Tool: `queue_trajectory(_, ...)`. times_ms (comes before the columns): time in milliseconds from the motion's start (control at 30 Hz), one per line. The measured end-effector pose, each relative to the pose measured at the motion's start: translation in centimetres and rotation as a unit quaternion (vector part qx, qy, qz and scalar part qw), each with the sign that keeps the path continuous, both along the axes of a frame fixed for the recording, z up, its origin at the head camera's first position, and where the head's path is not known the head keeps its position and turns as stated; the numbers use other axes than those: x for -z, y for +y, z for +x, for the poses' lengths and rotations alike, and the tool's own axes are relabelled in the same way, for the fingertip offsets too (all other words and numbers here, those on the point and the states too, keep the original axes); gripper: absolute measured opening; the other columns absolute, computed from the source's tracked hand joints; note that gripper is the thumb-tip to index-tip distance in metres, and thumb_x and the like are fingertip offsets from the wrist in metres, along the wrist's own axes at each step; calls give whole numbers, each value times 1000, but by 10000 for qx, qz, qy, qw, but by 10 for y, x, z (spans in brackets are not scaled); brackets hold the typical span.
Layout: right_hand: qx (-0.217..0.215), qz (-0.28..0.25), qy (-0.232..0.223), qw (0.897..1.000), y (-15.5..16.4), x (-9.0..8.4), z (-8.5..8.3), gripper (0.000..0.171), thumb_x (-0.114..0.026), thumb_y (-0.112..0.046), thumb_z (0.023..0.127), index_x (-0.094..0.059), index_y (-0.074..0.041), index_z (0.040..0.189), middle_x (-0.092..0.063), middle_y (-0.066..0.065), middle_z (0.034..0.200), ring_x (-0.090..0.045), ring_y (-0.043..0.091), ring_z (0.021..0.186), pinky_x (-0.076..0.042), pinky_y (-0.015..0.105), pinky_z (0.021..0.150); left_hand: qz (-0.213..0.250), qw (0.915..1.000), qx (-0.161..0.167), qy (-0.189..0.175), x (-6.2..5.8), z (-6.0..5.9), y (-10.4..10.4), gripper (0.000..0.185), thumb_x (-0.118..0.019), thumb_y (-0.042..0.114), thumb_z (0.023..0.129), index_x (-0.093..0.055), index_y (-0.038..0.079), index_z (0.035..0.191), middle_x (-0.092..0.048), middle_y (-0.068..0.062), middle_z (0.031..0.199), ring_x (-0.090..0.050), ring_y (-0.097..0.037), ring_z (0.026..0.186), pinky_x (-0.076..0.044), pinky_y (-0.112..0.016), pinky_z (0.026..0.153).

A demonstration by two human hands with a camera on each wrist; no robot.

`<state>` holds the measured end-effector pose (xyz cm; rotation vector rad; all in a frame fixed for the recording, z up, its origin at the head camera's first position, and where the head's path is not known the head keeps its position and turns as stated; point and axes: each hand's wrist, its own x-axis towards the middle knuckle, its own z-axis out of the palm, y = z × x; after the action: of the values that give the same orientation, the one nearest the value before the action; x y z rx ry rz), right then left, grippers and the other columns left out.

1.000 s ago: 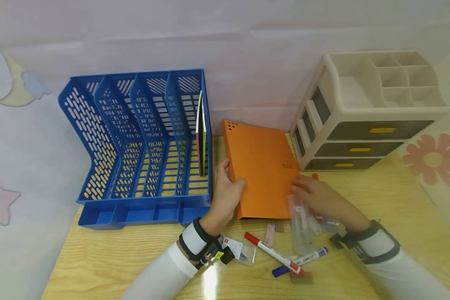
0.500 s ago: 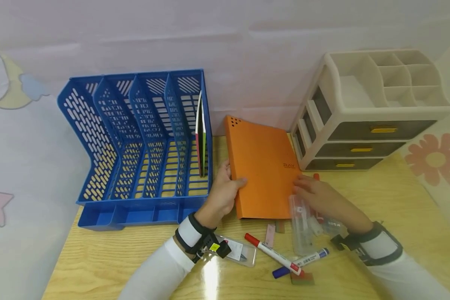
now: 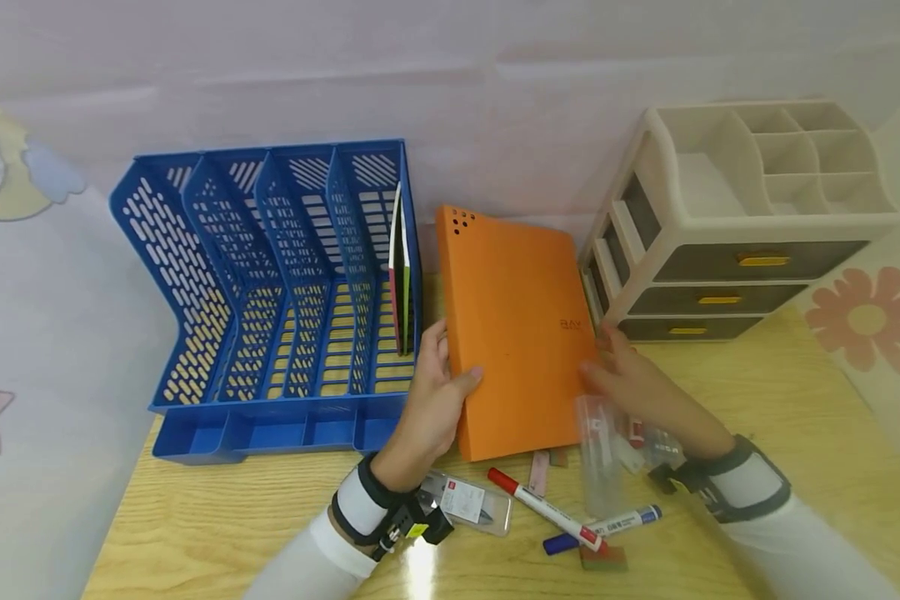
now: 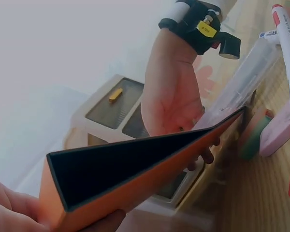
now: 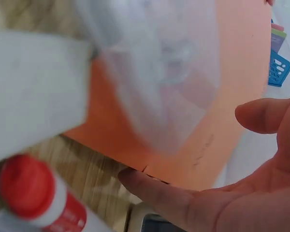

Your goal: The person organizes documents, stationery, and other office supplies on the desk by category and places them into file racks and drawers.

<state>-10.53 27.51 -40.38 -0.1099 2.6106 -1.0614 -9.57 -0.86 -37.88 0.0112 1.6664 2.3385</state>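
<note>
An orange binder with a wide spine leans up in the middle of the head view. My left hand grips its spine side, thumb on the cover. From the left wrist view, its lower end gapes as a dark wedge. My right hand, slightly blurred, is at the binder's right edge. In the right wrist view its thumb stands away from the index finger, which touches the edge. A clear plastic case lies below, close to the binder's lower right corner.
At left stands a blue file rack with thin books in its right slot. A beige drawer unit stands at right. Near the front lie a red marker, a blue marker, a packaged item and erasers.
The binder has been raised and tilted, its spine side coming up and toward me. My left hand has moved slightly left; my right hand has shifted a little up along the edge.
</note>
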Motion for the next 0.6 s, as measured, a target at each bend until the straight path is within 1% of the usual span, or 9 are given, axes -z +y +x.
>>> queue_trajectory(100,146,-114,-121,9998,1,2,-7,83,-49,-34,109,-2,12,159,-29,44,156,-41,59,139,-40,68,111,-78,9996,30,282,-3,5,-3,74,-47,-17,98,-20,15,160,-42,-14,157,-51,-37,138,-45,-55,113)
queue_trajectory(200,279,-360,-366,9983,1,4,-14,83,-46,-38,110,-1,12,160,-30,45,154,-40,59,140,-39,68,112,-190,9987,80,473,-6,10,-7,75,-47,-16,97,-21,17,160,-43,-13,156,-52,-36,136,-48,-53,110)
queue_trajectory(300,409,-887,-646,9931,2,4,-19,80,-41,-40,111,-4,12,160,-29,43,156,-38,57,141,-39,67,113,-287,9975,147,636,-8,14,-11,77,-47,-15,97,-22,21,160,-44,-11,155,-54,-34,135,-51,-51,106)
queue_trajectory(367,515,-1311,-762,9871,1,4,-20,75,-39,-38,112,-10,12,159,-34,41,153,-45,51,137,-46,59,110,-332,9966,193,734,-9,16,-14,77,-47,-15,97,-22,22,160,-45,-10,154,-54,-33,134,-53,-49,105)
queue_trajectory(400,578,-1556,-802,9829,1,4,-21,71,-39,-37,112,-13,12,158,-37,39,150,-50,45,133,-50,53,108,-350,9962,219,768,-9,16,-15,77,-47,-14,97,-22,23,159,-45,-9,154,-55,-32,134,-53,-49,104)
queue_trajectory(433,626,-1820,-802,9780,0,4,-22,65,-38,-33,112,-18,12,155,-43,34,145,-54,37,128,-53,45,104,-381,9956,240,821,-9,17,-17,76,-47,-14,97,-22,23,159,-45,-8,154,-55,-32,134,-53,-49,104)
queue_trajectory(467,693,-2053,-804,9729,-1,5,-22,58,-38,-31,113,-24,10,151,-49,27,138,-57,28,121,-54,38,99,-412,9952,257,850,-9,17,-18,76,-47,-13,98,-22,23,159,-45,-8,155,-54,-32,134,-53,-49,105)
queue_trajectory(533,860,-2501,-821,9609,-2,5,-22,41,-39,-28,113,-35,3,139,-55,9,120,-56,13,104,-53,25,85,-487,9944,285,890,-10,18,-21,75,-47,-13,98,-22,23,159,-45,-7,155,-54,-31,134,-51,-49,107)
queue_trajectory(600,962,-2922,-833,9478,-3,5,-22,25,-41,-27,112,-40,-7,127,-53,-4,110,-53,5,97,-51,22,81,-530,9939,341,907,-10,17,-23,74,-46,-12,98,-22,22,159,-44,-6,156,-53,-30,135,-49,-49,110)
